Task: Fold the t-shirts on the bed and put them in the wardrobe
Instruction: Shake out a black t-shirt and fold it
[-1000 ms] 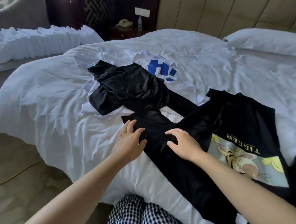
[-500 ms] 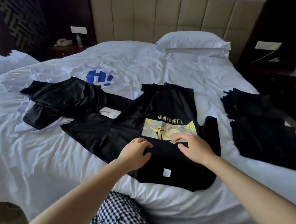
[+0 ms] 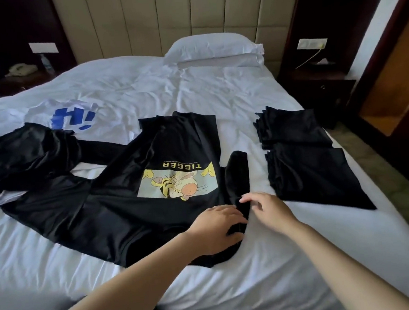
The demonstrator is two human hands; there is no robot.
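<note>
A black t-shirt with a Tigger print [image 3: 152,182] lies spread, print up, on the white bed [image 3: 266,259], its collar toward me. My left hand [image 3: 216,230] presses on the shirt at the base of its right sleeve, fingers fairly straight. My right hand [image 3: 266,207] hovers just right of it with relaxed fingers, fingertips touching the sleeve's edge [image 3: 239,176]. A crumpled black shirt [image 3: 26,155] and a white shirt with a blue print [image 3: 72,115] lie at the left. Folded black shirts [image 3: 305,162] are stacked at the right.
A white pillow [image 3: 213,49] lies against the padded headboard. Dark nightstands stand on both sides, the left one [image 3: 21,70] with a phone and a bottle, the right one [image 3: 319,83] with a cable. A wooden-lined opening [image 3: 392,88] is at the far right.
My view has swung right along the bed. Both hands slid from the shirt's left side, across the middle below the print, to its right sleeve.
</note>
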